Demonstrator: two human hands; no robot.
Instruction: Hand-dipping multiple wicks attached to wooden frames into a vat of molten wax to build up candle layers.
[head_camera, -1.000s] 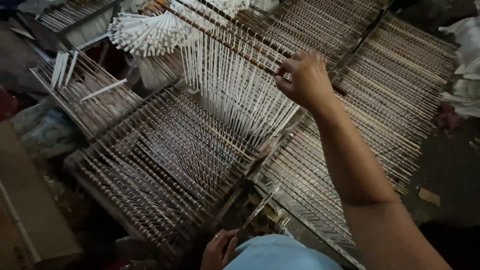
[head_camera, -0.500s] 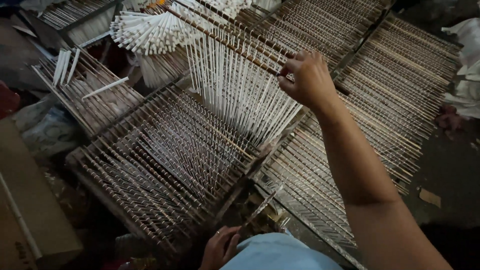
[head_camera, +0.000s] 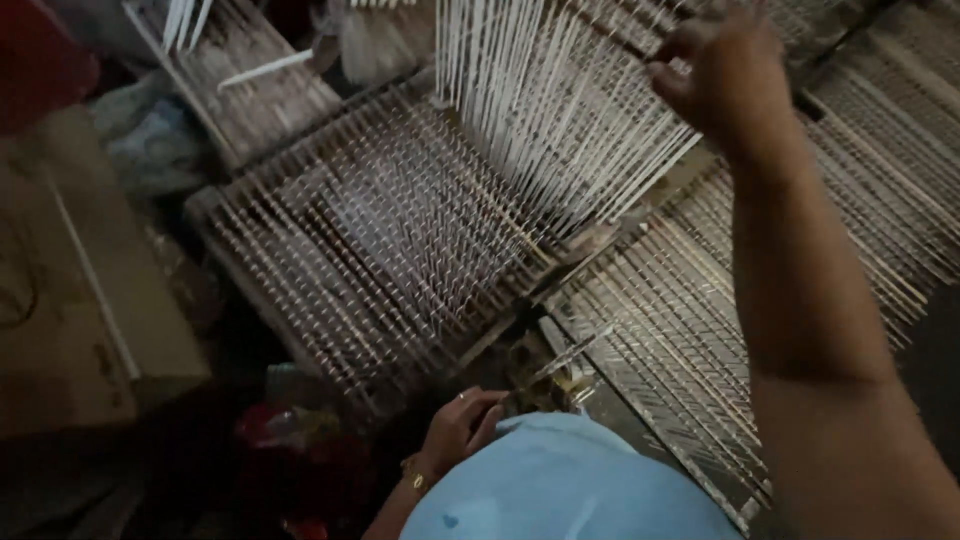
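Right hand: we see our right hand (head_camera: 725, 75) up near the top of the view, arm stretched out. Its fingers are pinched on the end of a thin brown stick (head_camera: 668, 68).
Stick: a row of long white candles (head_camera: 540, 110) hangs down from the thin brown stick, over the racks. The candles fan out a little at the bottom.
Left hand: our left hand (head_camera: 462, 428) is low, close to our body, just above the light blue cloth (head_camera: 570, 490). Its fingers are curled around a thin shiny rod (head_camera: 555, 362). There is a ring on one finger and a bangle at the wrist.
Rack in the middle: a wooden frame full of thin brown sticks (head_camera: 370, 250) lies under the hanging candles.
Rack on the right: another frame of sticks (head_camera: 690, 340) lies under our right arm.
Far left: a brown cardboard box (head_camera: 80, 300) sits beside the middle rack.
Top left: a loose white candle (head_camera: 265, 68) lies on a third rack.
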